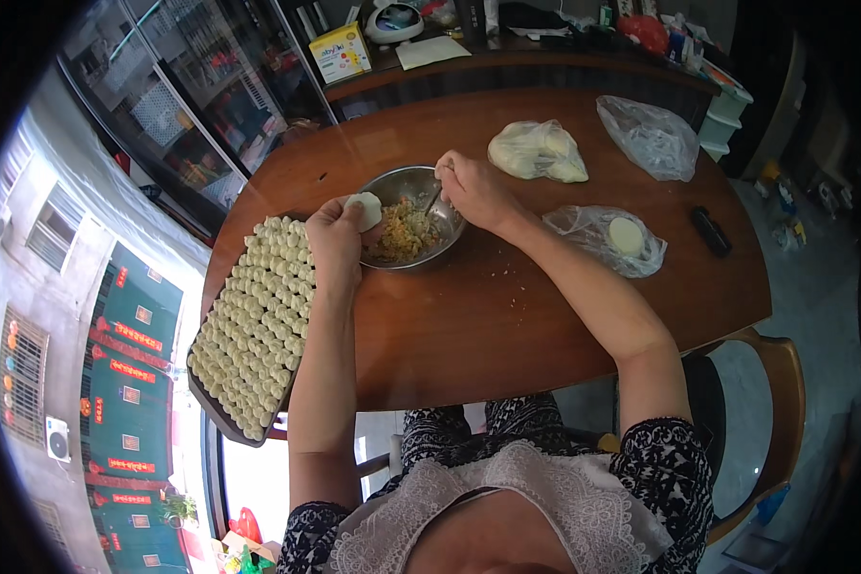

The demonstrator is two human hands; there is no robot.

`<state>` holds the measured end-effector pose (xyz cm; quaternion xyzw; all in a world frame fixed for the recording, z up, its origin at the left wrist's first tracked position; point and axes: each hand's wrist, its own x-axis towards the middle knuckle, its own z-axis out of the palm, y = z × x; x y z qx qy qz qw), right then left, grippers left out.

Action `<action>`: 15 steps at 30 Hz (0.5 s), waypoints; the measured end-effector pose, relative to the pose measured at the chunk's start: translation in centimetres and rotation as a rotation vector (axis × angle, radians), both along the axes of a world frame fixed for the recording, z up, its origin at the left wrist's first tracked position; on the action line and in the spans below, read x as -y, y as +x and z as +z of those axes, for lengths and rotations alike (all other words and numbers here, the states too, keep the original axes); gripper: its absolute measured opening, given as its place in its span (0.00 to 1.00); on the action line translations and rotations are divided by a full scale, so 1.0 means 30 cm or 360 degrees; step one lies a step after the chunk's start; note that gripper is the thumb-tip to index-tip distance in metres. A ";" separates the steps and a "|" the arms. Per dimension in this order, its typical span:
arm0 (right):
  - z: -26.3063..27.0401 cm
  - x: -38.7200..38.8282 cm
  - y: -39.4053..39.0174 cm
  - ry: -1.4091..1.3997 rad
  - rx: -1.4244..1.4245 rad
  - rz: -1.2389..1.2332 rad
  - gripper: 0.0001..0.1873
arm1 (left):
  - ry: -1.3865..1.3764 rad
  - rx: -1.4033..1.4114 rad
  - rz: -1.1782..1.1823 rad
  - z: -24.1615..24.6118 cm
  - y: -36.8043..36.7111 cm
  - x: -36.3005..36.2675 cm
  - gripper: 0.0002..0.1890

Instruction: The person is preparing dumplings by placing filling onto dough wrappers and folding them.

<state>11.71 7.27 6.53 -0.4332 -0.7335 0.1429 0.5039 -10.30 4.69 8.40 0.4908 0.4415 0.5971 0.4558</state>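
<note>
A round dough wrapper [365, 209] is pinched in my left hand [332, 231], held over the left rim of a steel mixing bowl [441, 247]. Chopped filling [404, 233], orange, yellow and green, covers part of the bowl's bottom. My right hand [466, 185] grips the handle of a metal utensil [434, 199], probably a spoon, whose lower end goes into the filling. To the left of the bowl, a dark tray [212, 404] carries many rows of small folded dumplings [258, 323]. My left forearm passes in front of the tray's right edge.
On the wooden table [459, 337] lie a bag of dough [538, 151], a crumpled plastic bag [649, 140] and a stack of round wrappers [626, 237] on plastic. A black object [710, 231] rests near the right edge. A wooden chair [778, 402] stands at right.
</note>
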 end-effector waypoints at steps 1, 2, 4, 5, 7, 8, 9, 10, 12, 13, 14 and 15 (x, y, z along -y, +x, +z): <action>0.001 0.001 -0.001 -0.0004 -0.0008 -0.0015 0.09 | 0.0003 -0.0016 0.0012 0.001 -0.002 -0.003 0.08; 0.001 0.002 -0.003 -0.0008 -0.0016 -0.0030 0.10 | 0.0007 -0.0032 0.0024 0.001 -0.006 -0.006 0.08; -0.001 -0.003 -0.008 -0.0033 -0.0026 -0.0058 0.10 | 0.0006 -0.0072 0.0037 0.003 -0.008 -0.011 0.08; -0.002 -0.005 -0.010 -0.0045 -0.0031 -0.0073 0.10 | 0.0001 -0.0092 0.0041 0.003 -0.007 -0.012 0.08; -0.003 -0.011 -0.012 -0.0083 -0.0071 -0.0103 0.11 | -0.0016 -0.0117 0.0044 0.008 -0.006 -0.016 0.08; -0.003 -0.013 -0.010 -0.0101 -0.0091 -0.0120 0.11 | -0.0032 -0.0124 0.0042 0.010 -0.004 -0.020 0.08; 0.007 -0.005 -0.012 -0.0150 -0.0142 -0.0114 0.12 | -0.0050 -0.0131 0.0048 0.010 -0.010 -0.021 0.09; 0.020 0.006 -0.008 -0.0199 -0.0193 -0.0108 0.12 | -0.0073 -0.0097 0.0046 0.009 -0.017 -0.023 0.09; 0.024 0.014 0.005 -0.0236 -0.0249 -0.0121 0.13 | -0.0115 -0.0026 0.0035 0.012 -0.023 -0.031 0.10; 0.019 0.013 0.015 -0.0223 -0.0255 -0.0138 0.13 | -0.0144 -0.0027 0.0027 0.016 -0.020 -0.031 0.11; 0.015 0.013 0.025 -0.0211 -0.0260 -0.0156 0.14 | -0.0174 -0.0027 0.0019 0.020 -0.018 -0.030 0.11; 0.015 0.014 0.037 -0.0211 -0.0296 -0.0145 0.13 | -0.0203 -0.0028 0.0010 0.027 -0.015 -0.028 0.12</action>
